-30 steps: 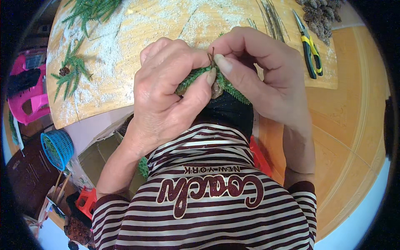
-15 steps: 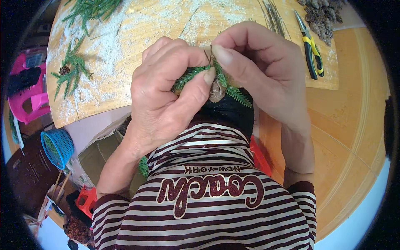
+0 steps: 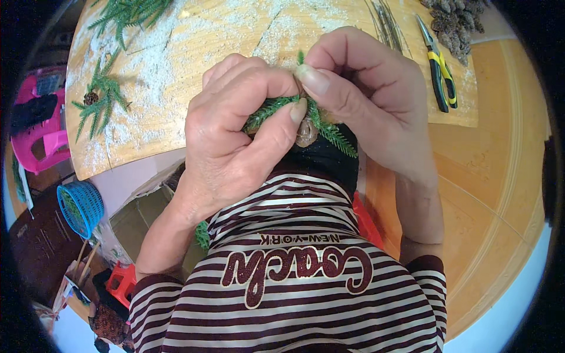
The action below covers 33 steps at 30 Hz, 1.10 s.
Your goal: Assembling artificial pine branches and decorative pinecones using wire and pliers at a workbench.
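Just past the table's near edge, my left hand [image 3: 238, 129] pinches a green artificial pine sprig [image 3: 334, 136] between thumb and forefinger. A brown pine cone [image 3: 306, 133] hangs at the sprig, below my thumb tip. My right hand [image 3: 371, 94] is closed too, its thumb and forefinger pinching a thin brown wire [image 3: 299, 88] above the cone. The wire runs down to my left fingertips. Where it meets the cone is hidden by my fingers. Green needles show on both sides of the cone, and a green tip rises behind the right thumb.
White flakes cover much of the wooden table [image 3: 170, 76]. Yellow-black pliers [image 3: 440, 73], thin brown wires [image 3: 388, 26] and a pile of pine cones [image 3: 453, 26] lie right. A finished-looking sprig with a cone [image 3: 97, 99] and green sprigs [image 3: 129, 17] lie left. A blue basket [image 3: 80, 209] stands lower left.
My right thumb and forefinger have shifted slightly and now cover more of the wire's upper end. A green needle tip has come into view above them. My left hand keeps its pinch.
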{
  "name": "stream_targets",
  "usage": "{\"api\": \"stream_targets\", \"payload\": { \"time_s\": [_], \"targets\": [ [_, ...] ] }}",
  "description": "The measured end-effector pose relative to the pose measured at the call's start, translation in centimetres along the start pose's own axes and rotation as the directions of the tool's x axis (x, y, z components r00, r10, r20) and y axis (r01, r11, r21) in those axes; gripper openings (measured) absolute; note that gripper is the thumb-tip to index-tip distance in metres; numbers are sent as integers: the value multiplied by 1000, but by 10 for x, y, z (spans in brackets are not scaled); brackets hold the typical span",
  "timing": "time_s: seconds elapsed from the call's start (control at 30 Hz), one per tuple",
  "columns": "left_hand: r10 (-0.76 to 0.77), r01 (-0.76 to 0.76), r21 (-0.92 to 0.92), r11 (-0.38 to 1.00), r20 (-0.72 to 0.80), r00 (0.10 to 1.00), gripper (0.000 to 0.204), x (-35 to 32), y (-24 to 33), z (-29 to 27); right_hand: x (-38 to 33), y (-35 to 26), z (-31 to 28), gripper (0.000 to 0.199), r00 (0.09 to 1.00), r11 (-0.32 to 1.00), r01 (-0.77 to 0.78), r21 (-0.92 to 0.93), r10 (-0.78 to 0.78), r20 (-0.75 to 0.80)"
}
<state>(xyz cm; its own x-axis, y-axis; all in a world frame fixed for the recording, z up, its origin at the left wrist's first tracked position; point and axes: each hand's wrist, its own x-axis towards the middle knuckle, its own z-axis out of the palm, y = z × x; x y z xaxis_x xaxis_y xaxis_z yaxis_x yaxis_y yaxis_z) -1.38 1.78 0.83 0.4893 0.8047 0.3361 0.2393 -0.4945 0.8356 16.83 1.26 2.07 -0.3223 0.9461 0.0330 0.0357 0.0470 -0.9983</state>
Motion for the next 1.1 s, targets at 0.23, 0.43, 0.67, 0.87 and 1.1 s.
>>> {"api": "stream_targets", "payload": {
  "time_s": [0.23,0.43,0.67,0.87,1.1],
  "targets": [
    [-242,214,-335,918,-45,969,6,0,6,3,-9,1,4,6,983,976,152,-156,-165,-79],
    [-257,237,-442,865,15,966,4,2,4,-1,-7,-3,1,5,912,823,386,-416,-407,41],
    [-167,208,-599,773,124,978,7,3,-2,-10,-11,-12,-4,9,985,970,170,-174,-165,47],
    [-197,251,-648,720,156,968,9,1,-4,-13,-11,-14,-10,18,989,995,93,43,-97,112],
    [-194,267,-683,680,184,964,10,3,-6,-16,-9,-11,-8,23,993,990,62,123,-74,93]
  ]
}}
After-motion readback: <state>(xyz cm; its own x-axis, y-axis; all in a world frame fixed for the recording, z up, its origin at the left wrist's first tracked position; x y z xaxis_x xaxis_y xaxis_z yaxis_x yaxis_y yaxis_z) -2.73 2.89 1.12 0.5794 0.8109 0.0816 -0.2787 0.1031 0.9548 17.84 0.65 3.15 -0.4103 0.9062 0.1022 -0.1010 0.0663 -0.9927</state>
